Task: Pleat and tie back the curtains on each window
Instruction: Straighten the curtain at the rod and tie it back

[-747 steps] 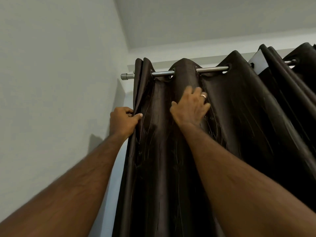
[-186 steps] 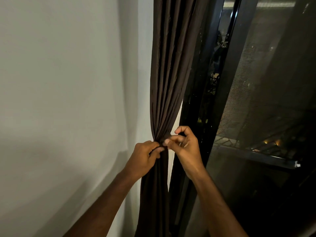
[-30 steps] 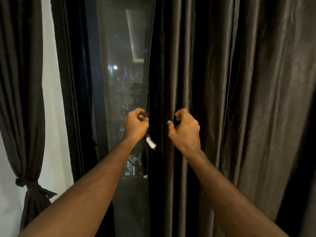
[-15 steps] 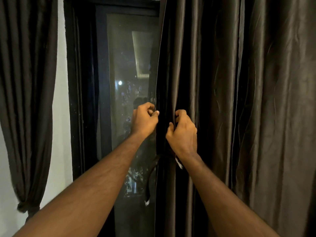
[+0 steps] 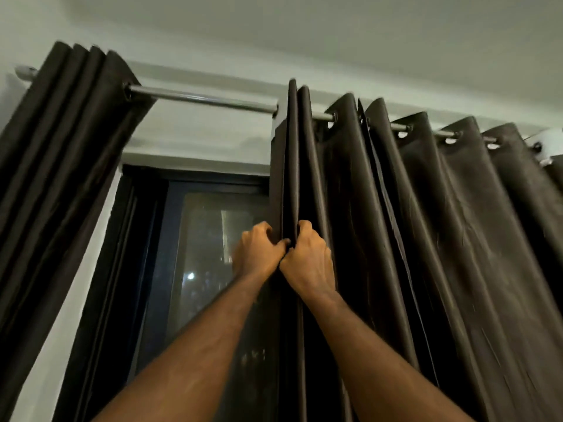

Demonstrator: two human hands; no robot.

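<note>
Fingers of both your hands are curled tight on the leading edge of the right curtain (image 5: 426,223): your left hand (image 5: 257,254) pinches the outermost fold from the window side, and your right hand (image 5: 307,257) grips the next fold just beside it, knuckles touching. That curtain hangs by its eyelets from the rod (image 5: 201,97), the first two folds pressed flat together above your hands while the rest spreads loosely toward the right end of the rod. The left curtain (image 5: 61,141) is already bunched at the far left of the rod, well apart from your hands, with the window (image 5: 210,254) bare between the two. You look to be starting the pleats on this second panel, so the job seems roughly half done. To do it well, hold what you have gathered firmly in one hand and use the other to reach for the next forward ridge, drawing it in against the stack so each fold follows the wave the eyelets set. Keep folds even in depth and pull straight along the rod, not downward, or the eyelets may bind. The fabric looks smooth and slippery, so a slack pinch will likely let folds slide out. Gather every ridge before you tie.
</note>
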